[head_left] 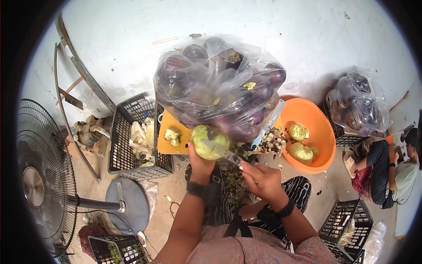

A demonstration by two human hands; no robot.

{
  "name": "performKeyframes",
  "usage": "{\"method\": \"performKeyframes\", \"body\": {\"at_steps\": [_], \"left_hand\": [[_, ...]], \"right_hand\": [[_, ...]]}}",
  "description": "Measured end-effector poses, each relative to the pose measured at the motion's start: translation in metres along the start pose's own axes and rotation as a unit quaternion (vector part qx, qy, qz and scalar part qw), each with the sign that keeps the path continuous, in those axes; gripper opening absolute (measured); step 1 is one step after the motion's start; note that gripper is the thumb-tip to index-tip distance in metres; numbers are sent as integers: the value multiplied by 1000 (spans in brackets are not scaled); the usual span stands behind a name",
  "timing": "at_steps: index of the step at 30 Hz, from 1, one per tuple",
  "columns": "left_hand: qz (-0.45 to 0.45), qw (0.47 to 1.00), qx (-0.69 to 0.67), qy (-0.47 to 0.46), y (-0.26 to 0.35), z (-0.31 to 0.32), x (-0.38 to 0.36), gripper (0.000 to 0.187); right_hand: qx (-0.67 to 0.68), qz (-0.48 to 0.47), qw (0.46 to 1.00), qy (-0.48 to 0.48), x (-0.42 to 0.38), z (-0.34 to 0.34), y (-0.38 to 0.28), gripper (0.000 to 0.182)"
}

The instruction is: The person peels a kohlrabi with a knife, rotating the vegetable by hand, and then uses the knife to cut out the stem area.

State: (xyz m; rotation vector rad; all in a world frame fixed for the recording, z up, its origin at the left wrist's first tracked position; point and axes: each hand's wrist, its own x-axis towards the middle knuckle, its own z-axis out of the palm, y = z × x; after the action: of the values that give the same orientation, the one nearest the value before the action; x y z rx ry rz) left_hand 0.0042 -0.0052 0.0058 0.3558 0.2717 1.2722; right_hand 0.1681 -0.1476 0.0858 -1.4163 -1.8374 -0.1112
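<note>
My left hand [201, 165] grips a round, mostly peeled eggplant [206, 138] from below, its flesh pale green with a few dark skin patches. My right hand [263, 181] is closed around the handle of a knife [232, 156], whose blade reaches to the eggplant's right side. Just behind the eggplant, a large clear plastic bag [220, 88] full of purple eggplants rests over an orange-yellow board [169, 121]. Pale cut pieces [172, 136] lie on the board left of my hand. Dark and pale peelings [271, 141] are heaped to the right.
At right an orange basin [327, 149] holds peeled eggplants. A black crate [121, 154] with pale scraps stands left, near a floor fan [44, 180]. Another eggplant bag [358, 103] is at back right. A person [395, 171] sits at far right, near black crates [347, 220].
</note>
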Motion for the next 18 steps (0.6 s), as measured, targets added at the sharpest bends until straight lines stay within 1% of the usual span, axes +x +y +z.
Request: {"method": "performKeyframes", "body": {"at_steps": [5,7,11,14,18], "left_hand": [[-4,1000,14,3,0,2,0,67],[-22,999,30,9,-2,0,5,67],[-23,999,23,8,-2,4,4,67],[-24,999,23,29,-1,4,4,67],[-22,999,26,19,-1,3,4,67]], "right_hand": [[-8,8,1000,-9,0,0,4,36],[-11,12,1000,-10,1,1,5,35],[3,14,1000,-6,5,3,8,34],[7,13,1000,-9,5,1,8,34],[11,11,1000,-13,4,-1,10,34]]}}
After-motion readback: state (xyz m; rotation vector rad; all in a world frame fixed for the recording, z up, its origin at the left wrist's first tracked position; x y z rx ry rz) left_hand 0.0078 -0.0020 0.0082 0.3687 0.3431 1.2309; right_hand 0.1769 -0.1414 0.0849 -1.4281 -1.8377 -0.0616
